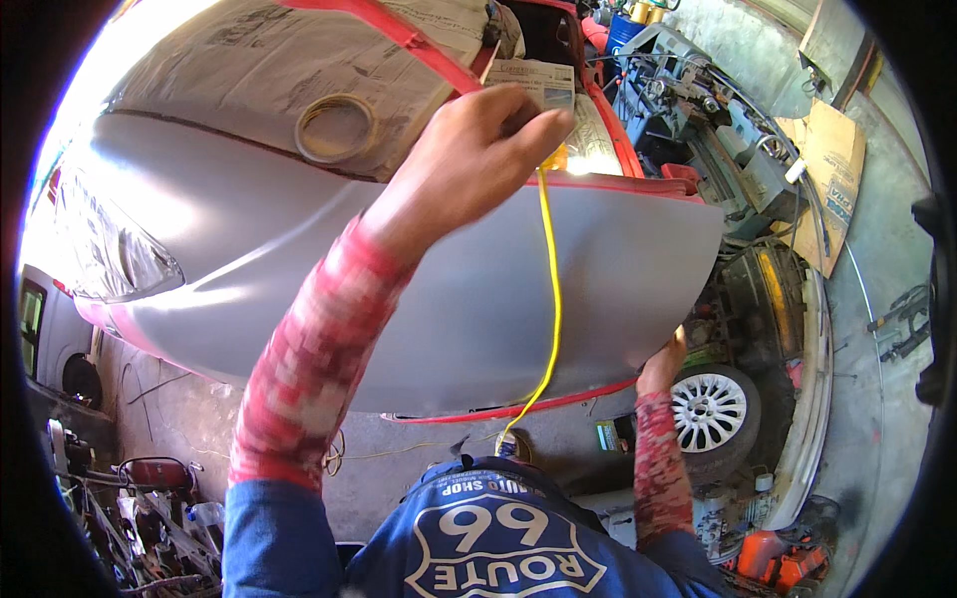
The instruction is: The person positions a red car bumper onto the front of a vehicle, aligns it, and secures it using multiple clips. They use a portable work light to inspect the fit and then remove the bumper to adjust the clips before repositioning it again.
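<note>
My left hand is raised over the top edge of the car's grey side panel, close to the red roof pillar. Its fingers are curled and partly hidden, so what they hold is unclear. Just below it shows a yellow-orange piece, and a yellow cord runs from there down over the panel toward the floor. My right hand is at the panel's lower right edge, with its fingers bent round that edge and partly out of sight.
Newspaper masks the car's glass, with a tape roll lying there. Silver covering wraps the lamp at left. At right are a loose wheel, a grey machine, cardboard and a curved bumper. Metal parts crowd lower left.
</note>
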### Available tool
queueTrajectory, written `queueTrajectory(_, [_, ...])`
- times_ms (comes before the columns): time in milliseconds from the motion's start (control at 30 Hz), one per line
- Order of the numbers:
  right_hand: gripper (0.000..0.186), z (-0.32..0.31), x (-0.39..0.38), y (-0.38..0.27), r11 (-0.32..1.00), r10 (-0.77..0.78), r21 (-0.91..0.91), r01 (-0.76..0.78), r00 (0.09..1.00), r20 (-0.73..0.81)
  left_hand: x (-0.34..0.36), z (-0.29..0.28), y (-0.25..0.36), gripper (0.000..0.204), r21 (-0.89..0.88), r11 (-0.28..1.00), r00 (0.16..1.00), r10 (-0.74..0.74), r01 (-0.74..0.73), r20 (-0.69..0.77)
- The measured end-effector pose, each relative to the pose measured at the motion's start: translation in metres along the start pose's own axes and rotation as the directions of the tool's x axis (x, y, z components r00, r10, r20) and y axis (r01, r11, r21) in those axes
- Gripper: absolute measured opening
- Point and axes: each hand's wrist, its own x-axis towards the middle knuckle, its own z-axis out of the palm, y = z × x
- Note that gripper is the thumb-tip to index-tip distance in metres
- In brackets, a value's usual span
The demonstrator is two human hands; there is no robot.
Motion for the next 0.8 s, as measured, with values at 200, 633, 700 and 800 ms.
queueTrajectory(200, [0.029,-0.058,-0.062,0.03,0.905,-0.306,-0.309,0.293,0.952,0.005,0.089,0.067,-0.038,0.055,0.615,0.633,0.751,-0.079,-0.47,0.655])
queueTrajectory(633, [0.032,-0.172,-0.093,0.105,0.846,-0.088,-0.532,0.032,0.993,-0.08,0.045,0.037,-0.017,0.043,0.05,0.96,0.947,-0.28,0.276,0.156])
queueTrajectory(700, [0.031,-0.151,-0.083,0.099,0.917,-0.047,-0.398,0.017,0.997,-0.064,0.034,0.036,-0.01,0.043,-0.131,0.968,0.976,-0.205,0.213,0.073])
queueTrajectory(800, [0.03,-0.118,-0.077,0.085,0.965,0.044,-0.252,-0.069,0.994,-0.103,0.01,0.026,-0.004,0.055,-0.609,0.775,0.986,-0.129,0.165,0.103])
